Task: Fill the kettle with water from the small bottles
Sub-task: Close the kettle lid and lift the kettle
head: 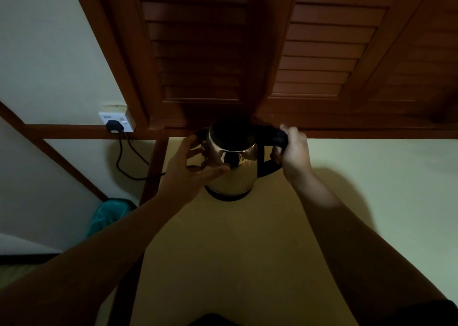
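A shiny steel kettle [234, 169] with a black lid and black handle stands on its black base [226, 196] at the far end of a pale tabletop [223, 251]. My right hand [293, 149] grips the black handle on the kettle's right side. My left hand [188, 167] is at the kettle's left side, fingers extended, thumb lying against the steel body. The lid looks down. No small bottles are in view.
A black cord [124, 162] runs from the kettle's side to a plug in a white wall socket [116, 122] at the left. Brown louvred wooden shutters [247, 48] rise behind the kettle. A teal bin [109, 216] stands on the floor left of the table.
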`<state>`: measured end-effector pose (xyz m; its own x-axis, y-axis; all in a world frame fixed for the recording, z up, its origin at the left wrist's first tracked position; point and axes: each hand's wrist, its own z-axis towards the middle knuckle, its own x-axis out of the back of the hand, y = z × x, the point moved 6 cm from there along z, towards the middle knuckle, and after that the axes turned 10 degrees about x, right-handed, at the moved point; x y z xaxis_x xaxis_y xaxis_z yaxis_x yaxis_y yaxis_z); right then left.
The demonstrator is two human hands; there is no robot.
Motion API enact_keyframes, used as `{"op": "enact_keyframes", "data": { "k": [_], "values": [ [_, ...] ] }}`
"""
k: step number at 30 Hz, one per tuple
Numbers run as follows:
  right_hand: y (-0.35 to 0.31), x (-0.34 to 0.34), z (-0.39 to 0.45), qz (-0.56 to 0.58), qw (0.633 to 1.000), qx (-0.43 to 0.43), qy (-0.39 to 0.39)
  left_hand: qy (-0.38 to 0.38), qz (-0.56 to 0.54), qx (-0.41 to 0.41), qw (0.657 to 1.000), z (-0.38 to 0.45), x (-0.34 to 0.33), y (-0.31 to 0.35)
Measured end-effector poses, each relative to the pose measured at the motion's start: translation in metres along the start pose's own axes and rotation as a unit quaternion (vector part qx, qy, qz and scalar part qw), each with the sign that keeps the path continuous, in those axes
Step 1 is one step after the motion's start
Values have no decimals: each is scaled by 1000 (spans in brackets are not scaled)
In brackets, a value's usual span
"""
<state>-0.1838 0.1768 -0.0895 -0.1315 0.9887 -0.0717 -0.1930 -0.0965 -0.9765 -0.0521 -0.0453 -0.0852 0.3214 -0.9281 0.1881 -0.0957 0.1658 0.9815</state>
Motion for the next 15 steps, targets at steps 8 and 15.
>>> {"op": "enact_keyframes", "data": {
  "k": [8, 15],
  "values": [
    [-8, 2, -1, -62, 997, -1, -38, 13, -1, -10, 1000, -6, -4, 0],
    [-19, 3, -16, -69, 996, 49, -15, 19, -5, -13, 1000, -9, -6, -1]
  ]
}}
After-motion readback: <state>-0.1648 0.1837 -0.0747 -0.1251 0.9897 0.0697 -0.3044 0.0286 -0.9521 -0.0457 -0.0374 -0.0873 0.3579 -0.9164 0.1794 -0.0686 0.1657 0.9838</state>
